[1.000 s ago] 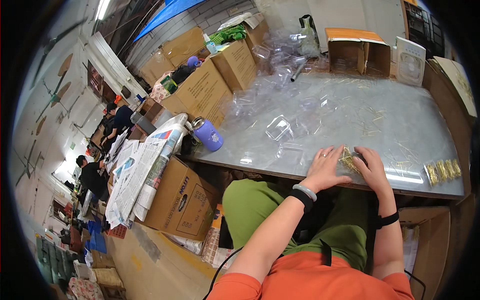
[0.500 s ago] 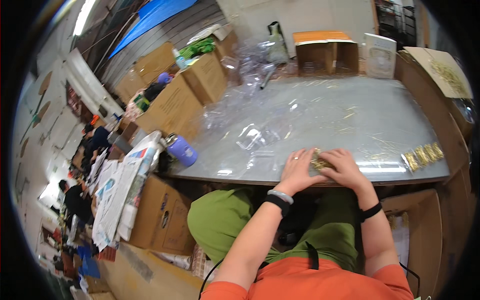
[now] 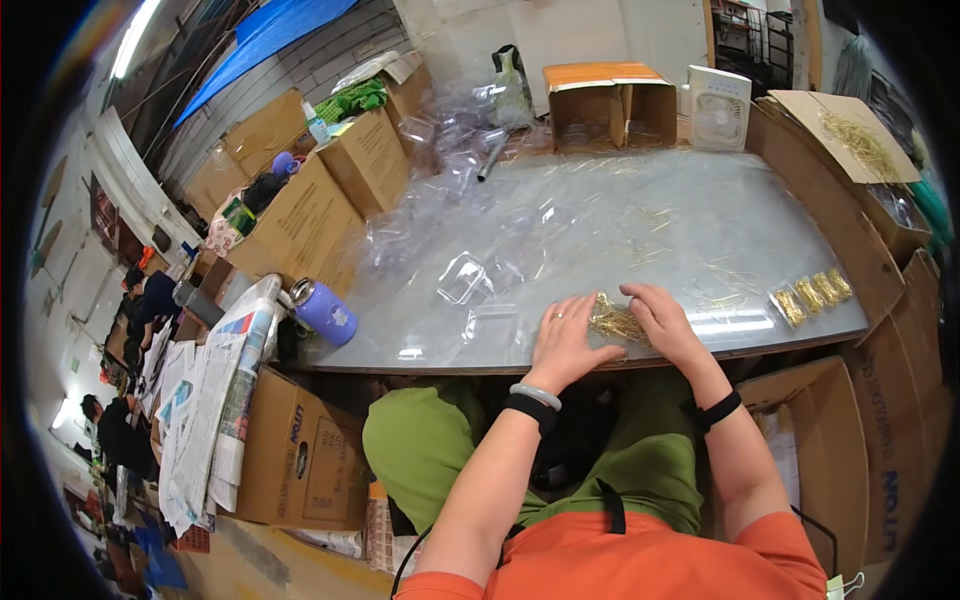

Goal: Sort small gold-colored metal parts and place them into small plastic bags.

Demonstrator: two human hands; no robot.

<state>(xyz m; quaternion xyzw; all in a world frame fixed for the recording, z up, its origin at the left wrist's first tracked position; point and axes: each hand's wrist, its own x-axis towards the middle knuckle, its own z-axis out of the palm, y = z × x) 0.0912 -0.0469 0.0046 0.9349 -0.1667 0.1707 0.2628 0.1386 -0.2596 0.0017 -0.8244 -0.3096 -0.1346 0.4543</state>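
Observation:
A small heap of thin gold-coloured wire pieces [image 3: 614,318] lies at the table's near edge, between my two hands. My left hand [image 3: 570,342] rests along the heap's left side, its fingers stretched out and the thumb pointing right. On the other side, my right hand [image 3: 665,322] is open, the fingers arched and apart from the thumb, with the palm facing the heap. Neither hand is closed around the pieces. To the right, several small clear packs of similar gold pieces [image 3: 812,294] lie in a row on the grey tabletop [image 3: 580,230].
Loose gold pieces [image 3: 655,218] are scattered over the table. Clear plastic trays [image 3: 462,278] spread across its left part, near a purple bottle [image 3: 325,312]. An open cardboard box [image 3: 612,108] and a white fan [image 3: 719,108] stand at the back. Cardboard boxes [image 3: 300,235] flank the left.
My right hand has opened and drawn away from the heap, uncovering more of it. The left hand stays beside the heap. The whole view has shifted slightly.

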